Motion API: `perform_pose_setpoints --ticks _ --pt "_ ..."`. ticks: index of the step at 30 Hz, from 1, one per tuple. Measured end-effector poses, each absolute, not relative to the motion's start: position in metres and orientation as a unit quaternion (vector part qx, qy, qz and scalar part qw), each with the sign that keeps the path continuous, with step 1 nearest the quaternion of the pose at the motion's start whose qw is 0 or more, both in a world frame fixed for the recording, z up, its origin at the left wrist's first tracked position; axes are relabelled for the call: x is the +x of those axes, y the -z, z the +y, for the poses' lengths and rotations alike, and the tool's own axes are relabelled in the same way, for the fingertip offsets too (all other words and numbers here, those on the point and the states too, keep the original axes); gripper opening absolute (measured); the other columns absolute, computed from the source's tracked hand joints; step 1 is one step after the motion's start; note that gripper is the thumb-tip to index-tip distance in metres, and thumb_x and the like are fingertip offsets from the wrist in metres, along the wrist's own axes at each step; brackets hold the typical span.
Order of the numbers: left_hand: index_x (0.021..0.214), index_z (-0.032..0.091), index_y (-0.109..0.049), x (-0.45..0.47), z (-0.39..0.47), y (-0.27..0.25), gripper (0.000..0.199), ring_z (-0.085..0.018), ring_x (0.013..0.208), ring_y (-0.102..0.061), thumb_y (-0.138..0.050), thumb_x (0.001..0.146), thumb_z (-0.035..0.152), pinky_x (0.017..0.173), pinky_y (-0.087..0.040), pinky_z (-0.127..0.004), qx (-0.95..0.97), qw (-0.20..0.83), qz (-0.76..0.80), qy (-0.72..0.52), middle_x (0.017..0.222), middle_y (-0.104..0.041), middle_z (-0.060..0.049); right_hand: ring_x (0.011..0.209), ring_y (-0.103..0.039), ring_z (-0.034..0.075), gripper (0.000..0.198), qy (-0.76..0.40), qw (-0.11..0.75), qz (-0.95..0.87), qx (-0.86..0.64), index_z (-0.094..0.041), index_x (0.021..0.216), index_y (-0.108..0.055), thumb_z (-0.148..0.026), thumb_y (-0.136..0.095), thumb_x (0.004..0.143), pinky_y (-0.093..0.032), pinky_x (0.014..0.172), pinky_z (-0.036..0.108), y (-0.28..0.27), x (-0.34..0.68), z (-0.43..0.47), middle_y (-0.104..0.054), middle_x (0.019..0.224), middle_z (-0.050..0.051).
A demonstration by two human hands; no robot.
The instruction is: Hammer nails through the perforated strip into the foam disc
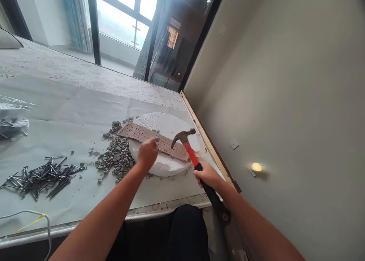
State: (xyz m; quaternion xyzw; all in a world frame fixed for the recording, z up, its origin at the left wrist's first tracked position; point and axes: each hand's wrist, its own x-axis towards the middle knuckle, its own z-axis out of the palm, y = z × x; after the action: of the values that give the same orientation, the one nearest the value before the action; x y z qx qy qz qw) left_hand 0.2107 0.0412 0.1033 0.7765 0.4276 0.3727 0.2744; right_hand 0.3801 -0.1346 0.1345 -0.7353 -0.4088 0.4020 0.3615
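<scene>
My right hand [207, 174] is wrapped round the black grip of a claw hammer [191, 153] with a red neck. The hammer's metal head is raised, its claw pointing left over the right part of a brown board [137, 132] full of small holes. That board lies slantwise across a round white foam block [167, 166]. My left hand [147, 154] is closed at the board's near edge, its fingertips together; what they pinch, if anything, is hidden. Grey gravel [115, 156] is heaped against the block's left side.
A pile of long dark nails [42, 177] lies on the pale sheet [71, 113] at left. Behind it sits a clear plastic bag [13, 126]. A white cable [28, 212] curves at front left. A wooden strip [203, 133] borders the wall at right.
</scene>
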Motion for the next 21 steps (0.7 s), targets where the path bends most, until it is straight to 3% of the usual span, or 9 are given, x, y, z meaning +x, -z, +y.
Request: perform_pose_setpoints --ticks 2,5,11,14,17,21 --pt "0.1 0.016 -0.063 0.192 0.042 -0.127 0.029 -0.008 0.044 -0.049 -0.038 0.086 0.018 0.044 -0.038 -0.022 0.693 0.318 0.44 -0.475 0.092 -0.07 -0.007 0.033 -0.044 0.008 0.009 -0.402 0.28 -0.494 -0.718 -0.02 0.066 -0.042 -0.016 -0.049 0.062 -0.036 0.036 0.019 -0.141 0.381 -0.14 -0.045 0.042 -0.009" --pt "0.098 0.018 -0.062 0.174 0.027 -0.158 0.026 -0.004 0.036 -0.034 -0.041 0.086 0.024 0.039 -0.029 -0.02 0.64 0.345 0.413 -0.549 0.087 -0.069 -0.003 0.038 -0.047 0.009 0.009 -0.401 0.155 -0.606 -0.669 -0.019 0.066 -0.046 -0.015 -0.049 0.059 -0.033 0.038 0.018 -0.141 0.37 -0.131 -0.044 0.045 -0.008" --pt "0.093 0.02 -0.063 0.166 -0.004 -0.164 0.024 -0.006 0.04 -0.038 -0.042 0.085 0.028 0.042 -0.032 -0.019 0.704 0.329 0.381 -0.501 0.08 -0.069 0.0 0.051 -0.05 0.01 0.011 -0.344 -0.085 -0.77 -0.53 -0.017 0.069 -0.055 -0.023 -0.057 0.06 -0.034 0.046 0.019 -0.111 0.336 -0.078 -0.052 0.051 -0.006" --pt "0.09 0.02 -0.063 0.166 0.002 -0.144 0.024 -0.009 0.047 -0.049 -0.041 0.084 0.026 0.05 -0.039 -0.021 0.751 0.29 0.386 -0.451 0.081 -0.07 0.0 0.054 -0.052 0.011 0.017 -0.328 -0.142 -0.789 -0.499 -0.017 0.075 -0.061 -0.028 -0.057 0.063 -0.036 0.049 0.021 -0.092 0.331 -0.056 -0.057 0.055 -0.004" --pt "0.085 0.02 -0.065 0.17 0.013 -0.122 0.027 -0.014 0.07 -0.062 -0.038 0.081 0.019 0.066 -0.045 -0.023 0.805 0.247 0.373 -0.39 0.085 -0.071 -0.001 0.059 -0.056 0.013 0.024 -0.288 -0.176 -0.798 -0.499 -0.016 0.081 -0.066 -0.031 -0.058 0.065 -0.038 0.052 0.022 -0.075 0.338 -0.044 -0.063 0.063 -0.001" --pt "0.092 0.019 -0.065 0.184 0.018 -0.105 0.033 -0.018 0.083 -0.064 -0.035 0.081 0.016 0.072 -0.047 -0.027 0.857 0.228 0.376 -0.269 0.091 -0.071 -0.004 0.072 -0.061 0.018 0.039 -0.217 -0.166 -0.809 -0.52 -0.016 0.101 -0.066 -0.036 -0.059 0.069 -0.041 0.056 0.024 -0.055 0.346 -0.051 -0.069 0.086 0.006"
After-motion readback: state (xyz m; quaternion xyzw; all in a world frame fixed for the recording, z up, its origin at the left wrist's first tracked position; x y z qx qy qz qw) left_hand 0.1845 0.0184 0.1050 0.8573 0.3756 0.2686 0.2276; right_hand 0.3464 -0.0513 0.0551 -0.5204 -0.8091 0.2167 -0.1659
